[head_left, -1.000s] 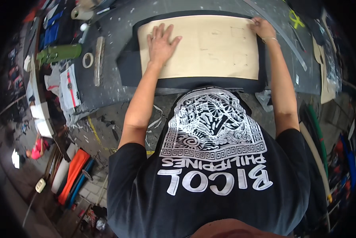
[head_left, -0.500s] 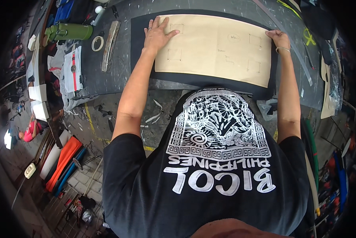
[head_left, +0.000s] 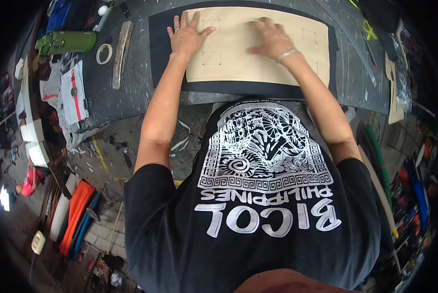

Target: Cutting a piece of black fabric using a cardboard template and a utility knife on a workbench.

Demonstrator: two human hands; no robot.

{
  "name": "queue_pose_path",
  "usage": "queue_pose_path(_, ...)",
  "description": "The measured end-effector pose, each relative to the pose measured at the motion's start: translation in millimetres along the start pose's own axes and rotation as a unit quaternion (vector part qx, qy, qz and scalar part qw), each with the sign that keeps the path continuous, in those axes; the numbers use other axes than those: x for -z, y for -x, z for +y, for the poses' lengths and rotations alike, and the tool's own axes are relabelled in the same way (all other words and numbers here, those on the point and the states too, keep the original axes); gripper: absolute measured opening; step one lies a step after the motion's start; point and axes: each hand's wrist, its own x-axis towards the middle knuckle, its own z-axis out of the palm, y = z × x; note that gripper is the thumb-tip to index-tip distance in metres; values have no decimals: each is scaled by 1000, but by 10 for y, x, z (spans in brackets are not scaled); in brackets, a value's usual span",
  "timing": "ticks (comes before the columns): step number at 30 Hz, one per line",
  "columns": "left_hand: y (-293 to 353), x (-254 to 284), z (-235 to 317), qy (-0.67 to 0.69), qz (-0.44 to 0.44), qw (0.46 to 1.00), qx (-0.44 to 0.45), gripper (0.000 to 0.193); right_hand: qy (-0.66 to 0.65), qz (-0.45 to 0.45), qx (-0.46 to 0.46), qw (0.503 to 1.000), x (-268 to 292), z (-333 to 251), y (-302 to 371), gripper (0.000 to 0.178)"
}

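A large tan paper pattern with pencilled rectangles and small corner holes lies flat over a black sheet on the dark worktable. My left hand rests on the pattern's upper left corner, its fingers spread beside a drawn rectangle. Over the middle of the pattern is my right hand, blurred by motion, with its fingers apart and nothing held in them. The blur hides whether that palm touches the paper. The black sheet sticks out past the pattern on the left, right and near sides.
To the left are a green bottle, a tape roll, a worn bar and a red-strapped watch on pale cloth. A metal ruler and yellow-handled scissors lie to the right. Another person is at far left.
My right hand has let go of the pattern's upper right corner and swept left to its middle. My left hand stays at the upper left corner. The whole view has shifted slightly.
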Motion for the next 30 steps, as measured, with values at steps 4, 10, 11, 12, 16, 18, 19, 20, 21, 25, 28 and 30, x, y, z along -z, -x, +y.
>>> queue_pose_path(4,-24,385,-244,61,185,980,-47,74,70,-107,-32,991,-158,-57,-9,101)
queue_pose_path(10,752,517,-1734,-93,152,940,290,97,101,-92,-20,990,-146,127,-7,104)
queue_pose_path(11,823,522,-1775,-78,110,939,318,98,117,-100,-34,987,-131,152,-2,104)
queue_pose_path(12,851,527,-1745,-67,108,952,278,94,132,-108,-49,984,-148,179,18,104)
queue_pose_path(16,916,463,-1545,-38,118,973,195,75,144,-78,-48,985,-306,377,38,104)
queue_pose_path(18,936,426,-1657,-30,128,972,196,73,96,-58,-48,993,-227,340,53,101)
queue_pose_path(19,973,417,-1744,-23,141,968,205,71,96,-55,-47,993,-199,339,64,101)
queue_pose_path(20,870,485,-1767,41,120,976,176,68,85,-31,-43,995,-182,379,106,97)
queue_pose_path(21,855,512,-1745,172,108,954,218,62,74,-6,-39,996,-169,403,138,93)
queue_pose_path(25,970,887,-1078,370,160,874,272,37,69,2,-66,995,-117,350,370,77)
queue_pose_path(28,1111,1266,-565,444,146,853,232,34,59,3,-42,997,-67,293,499,72)
queue_pose_path(30,1152,1405,-54,517,108,823,210,36,71,-10,-23,997,-57,349,565,69)
